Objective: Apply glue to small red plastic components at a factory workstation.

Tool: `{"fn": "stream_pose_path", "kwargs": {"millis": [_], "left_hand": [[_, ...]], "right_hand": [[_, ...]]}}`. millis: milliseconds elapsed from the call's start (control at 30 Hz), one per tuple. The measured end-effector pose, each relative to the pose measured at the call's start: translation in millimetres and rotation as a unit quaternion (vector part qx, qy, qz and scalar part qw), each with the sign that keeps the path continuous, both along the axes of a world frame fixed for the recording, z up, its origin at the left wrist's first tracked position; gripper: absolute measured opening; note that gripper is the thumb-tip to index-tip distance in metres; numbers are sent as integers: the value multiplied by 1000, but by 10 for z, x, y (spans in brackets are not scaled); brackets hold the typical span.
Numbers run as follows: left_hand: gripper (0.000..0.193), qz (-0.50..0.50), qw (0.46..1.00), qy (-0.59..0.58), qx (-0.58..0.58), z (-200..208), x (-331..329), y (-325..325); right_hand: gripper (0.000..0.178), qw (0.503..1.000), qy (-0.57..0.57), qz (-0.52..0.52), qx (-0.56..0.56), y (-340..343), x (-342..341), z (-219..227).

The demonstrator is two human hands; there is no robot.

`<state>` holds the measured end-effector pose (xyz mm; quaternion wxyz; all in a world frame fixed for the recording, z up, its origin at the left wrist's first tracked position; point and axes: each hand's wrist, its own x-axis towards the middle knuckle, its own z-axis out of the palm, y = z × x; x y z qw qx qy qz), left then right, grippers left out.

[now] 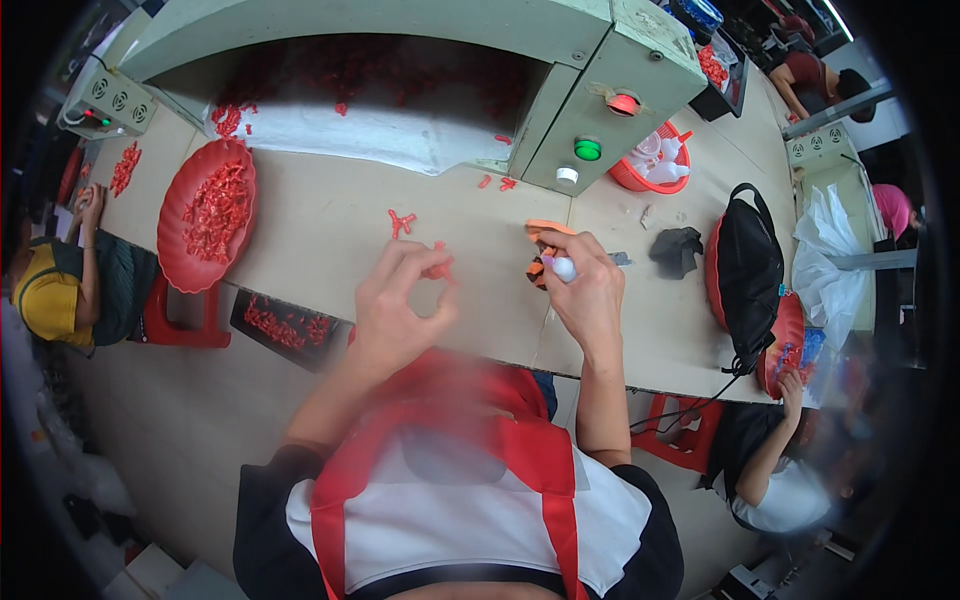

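Note:
Over the near edge of the table (pixel 490 335), my left hand (pixel 390 310) pinches a small translucent red plastic piece (pixel 441 266) between thumb and fingers; it is blurred. A branched red plastic piece (pixel 401 223) lies on the table just beyond that hand. My right hand (pixel 592 300) is closed round a small object with a white rounded end (pixel 564 268); I cannot make out its kind. Next to those fingers is an orange and black scrap (pixel 548 227), partly hidden by them. Whether the scrap is held too, I cannot tell.
A pale green machine (pixel 560 110) with a wide opening stands ahead, red pieces inside. At left is a red scalloped tray (pixel 168 215) of red pieces. A red basket (pixel 655 186), dark cloth (pixel 677 252) and black bag (pixel 752 265) are right. Co-workers sit on both sides.

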<state>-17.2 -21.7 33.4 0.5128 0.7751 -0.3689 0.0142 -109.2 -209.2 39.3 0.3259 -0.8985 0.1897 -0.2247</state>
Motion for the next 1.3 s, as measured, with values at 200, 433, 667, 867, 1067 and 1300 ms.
{"fn": "stream_pose_path", "kwargs": {"millis": [200,433,667,867,1067,1300], "left_hand": [[31,36,996,-74,44,2,-5,-59],[30,41,995,-68,56,-7,3,-67],[29,-184,793,558,-160,-135,167,89],[38,-246,476,774,-338,-321,270,118],[39,-259,394,796,-381,-364,278,80],[37,-257,371,797,-400,-354,276,93]], "right_hand": [[21,999,11,-42,-23,-29,-58,-488],[18,999,22,-44,-20,1,-29,-752],[16,998,1,-59,-14,5,-21,-829],[15,998,-7,-63,-18,37,-8,-815],[14,997,-5,-67,-22,33,-15,-821],[14,997,-4,-67,-24,46,-4,-822]]}}
